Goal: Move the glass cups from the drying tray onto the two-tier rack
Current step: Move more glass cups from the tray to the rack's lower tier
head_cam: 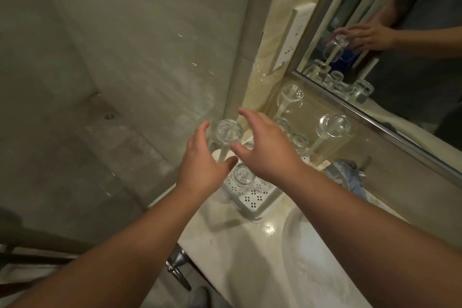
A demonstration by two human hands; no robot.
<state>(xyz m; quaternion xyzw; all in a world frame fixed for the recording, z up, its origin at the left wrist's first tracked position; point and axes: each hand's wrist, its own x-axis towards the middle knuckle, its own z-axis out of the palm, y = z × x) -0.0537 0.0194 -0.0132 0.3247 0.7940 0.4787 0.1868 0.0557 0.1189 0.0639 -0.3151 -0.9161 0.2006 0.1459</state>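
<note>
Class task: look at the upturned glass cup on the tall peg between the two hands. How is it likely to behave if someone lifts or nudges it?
The glass cup looks rigid and thin-walled, so probably breakable if knocked. Its smooth, shiny surface may be slippery. Sitting loosely upside down on a slim peg, it could likely wobble or tip off if pushed sideways.

A glossy cream marble counter with a white oval basin fills the near right. A metal-framed mirror hangs far right; grey stone floor spreads left, dimly lit.
</note>
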